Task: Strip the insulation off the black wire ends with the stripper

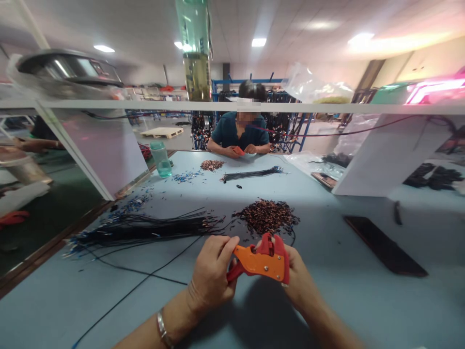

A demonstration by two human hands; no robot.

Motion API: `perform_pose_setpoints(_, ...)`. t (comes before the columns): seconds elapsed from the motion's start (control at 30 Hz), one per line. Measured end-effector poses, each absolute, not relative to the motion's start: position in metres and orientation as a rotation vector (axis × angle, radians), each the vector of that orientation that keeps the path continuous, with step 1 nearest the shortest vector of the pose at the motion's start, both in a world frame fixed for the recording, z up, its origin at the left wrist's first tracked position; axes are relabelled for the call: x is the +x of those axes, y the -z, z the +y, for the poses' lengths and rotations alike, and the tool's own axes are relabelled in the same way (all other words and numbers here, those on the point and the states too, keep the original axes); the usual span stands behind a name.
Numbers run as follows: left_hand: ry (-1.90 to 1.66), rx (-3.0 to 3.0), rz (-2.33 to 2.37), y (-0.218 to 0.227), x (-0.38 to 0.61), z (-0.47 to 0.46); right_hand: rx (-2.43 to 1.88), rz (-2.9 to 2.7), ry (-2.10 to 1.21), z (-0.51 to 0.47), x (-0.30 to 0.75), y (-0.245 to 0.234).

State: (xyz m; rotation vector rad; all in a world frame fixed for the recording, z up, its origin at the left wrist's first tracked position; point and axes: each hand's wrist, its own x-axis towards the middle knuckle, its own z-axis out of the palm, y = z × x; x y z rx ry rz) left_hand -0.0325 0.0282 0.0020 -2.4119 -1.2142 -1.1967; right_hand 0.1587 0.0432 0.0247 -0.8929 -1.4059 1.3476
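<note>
My left hand (212, 266) is wrapped round the handles of an orange and red wire stripper (267, 265), held over the near part of the table. At the tool's red jaw end is my right hand (300, 278), closed, its fingers partly hidden behind the jaws. A thin black wire (293, 236) curves down into that hand; its end is out of sight. Just beyond the tool lies a heap of short black and copper wire offcuts (269, 216). Left of the heap stretches a bundle of black wires (145, 228) with blue ends and bare copper tips.
Across the table (319, 310) sits a co-worker (240, 131) holding an orange tool (239, 150). A dark phone (385, 246) lies at right. A green bottle (161, 160) stands at back left. A white shelf (152, 104) spans above, with side panels.
</note>
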Motion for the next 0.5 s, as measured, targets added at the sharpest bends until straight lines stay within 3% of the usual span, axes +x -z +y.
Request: perform_pose_setpoints(0.5,1.15,-2.446,-1.234,0.0003,-0.0346,0.0277,-0.928,-1.464,-1.262,0.0423,0.1588,-0.0244)
